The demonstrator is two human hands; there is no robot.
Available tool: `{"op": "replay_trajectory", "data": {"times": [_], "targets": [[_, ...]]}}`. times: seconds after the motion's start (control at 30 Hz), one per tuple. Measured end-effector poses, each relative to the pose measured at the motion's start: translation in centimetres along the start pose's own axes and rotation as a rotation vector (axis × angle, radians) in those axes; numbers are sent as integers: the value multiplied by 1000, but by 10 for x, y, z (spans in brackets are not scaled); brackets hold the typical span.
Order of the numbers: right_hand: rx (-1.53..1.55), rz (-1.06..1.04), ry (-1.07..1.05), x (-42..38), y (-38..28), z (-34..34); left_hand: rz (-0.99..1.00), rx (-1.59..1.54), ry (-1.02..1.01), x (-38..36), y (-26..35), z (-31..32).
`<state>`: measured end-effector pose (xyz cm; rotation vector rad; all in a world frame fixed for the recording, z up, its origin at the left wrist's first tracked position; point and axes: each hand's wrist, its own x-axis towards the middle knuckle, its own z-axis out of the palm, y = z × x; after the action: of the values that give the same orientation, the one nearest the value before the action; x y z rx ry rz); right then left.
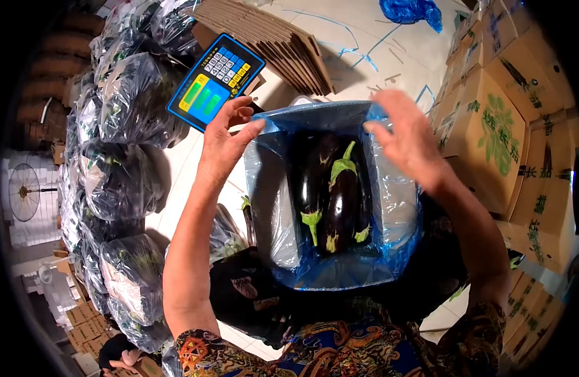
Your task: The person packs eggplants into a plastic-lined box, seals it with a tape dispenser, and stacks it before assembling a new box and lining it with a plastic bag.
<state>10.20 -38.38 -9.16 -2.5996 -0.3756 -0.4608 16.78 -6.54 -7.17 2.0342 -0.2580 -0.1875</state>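
In the head view, several dark eggplants (343,204) with green stems lie in an open-topped box lined with a blue plastic bag (396,213). My left hand (227,141) is at the liner's far left corner, with thumb and fingers apart and the thumb tip close to the plastic. Across from it, my right hand (409,138) is at the far right corner. Its fingers are blurred, but a gap shows between them and the thumb, with blue plastic near that gap. The outer walls of the box are mostly hidden under the liner.
A digital scale display (216,81) stands behind my left hand. Flattened cardboard (270,44) is stacked at the back. Clear bags of produce (135,100) line the left, and printed cartons (497,138) rise on the right. A crumpled blue bag (412,12) lies on the floor.
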Motion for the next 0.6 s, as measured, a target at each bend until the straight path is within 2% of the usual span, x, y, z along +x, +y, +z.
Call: {"op": "replay_trajectory", "data": {"times": [0.03,0.07,0.17,0.2,0.27,0.3,0.37,0.43,0.5,0.57,0.6], "targets": [[-7,-8,86,8,11,-3,-7,-9,-40,5,-10,-4],[11,116,-4,12,18,-5,-127,-115,-122,5,-19,-6],[403,224,-269,10,93,48,-341,-163,-259,22,-61,-2],[398,251,-379,19,88,43,-235,1,-240,27,-62,0],[392,311,-601,39,63,27,-234,37,-256,36,-58,6],[257,251,-505,43,57,24,-249,58,-254,39,-53,7],[-15,137,-312,44,46,16,-20,-12,-132,48,-65,4],[169,167,-173,39,29,4,11,-96,65,48,-55,-1],[294,121,-47,32,22,0,-14,-92,35,30,-38,-4],[382,174,-125,9,17,-6,65,-7,-59,0,-15,-6],[426,197,-166,-6,15,-10,244,138,-47,-14,-16,-11]]}}
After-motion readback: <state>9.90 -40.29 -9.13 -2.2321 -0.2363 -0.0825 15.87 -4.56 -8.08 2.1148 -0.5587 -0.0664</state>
